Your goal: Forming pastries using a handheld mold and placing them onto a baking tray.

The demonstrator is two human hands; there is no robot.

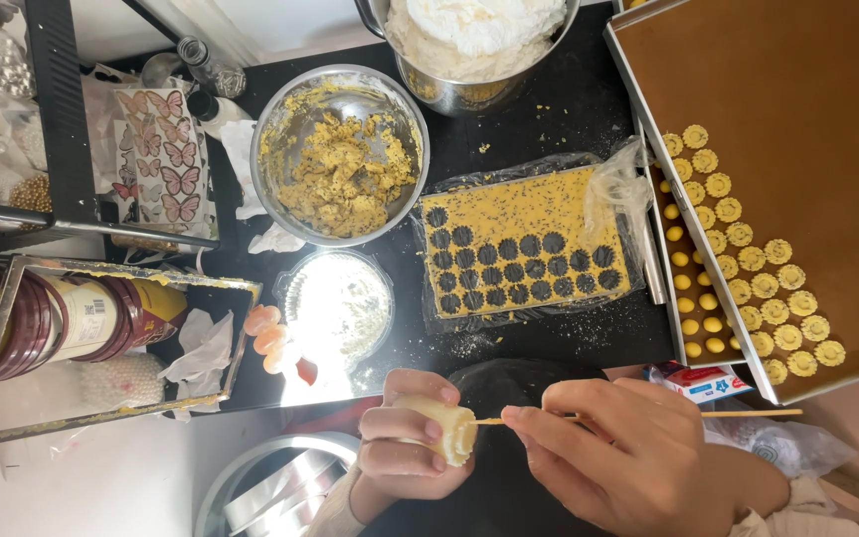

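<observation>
My left hand (405, 447) grips a small pale round cutter packed with yellow dough (446, 426), its open end turned right. My right hand (613, 457) pinches a thin wooden skewer (648, 416) whose tip touches the dough in the cutter. Beyond my hands, on the black counter, lies a rolled slab of yellow speckled dough (524, 214) on clear plastic, with several round scalloped holes cut along its near side.
A steel bowl of crumbly yellow dough (340, 154) and a pot of white cream (474, 40) stand at the back. A brown-lined tray (797, 119) on the right holds rows of flower-shaped cookies (763, 283). A clear plastic lid (338, 303) and a wire rack with jars (72, 318) sit left.
</observation>
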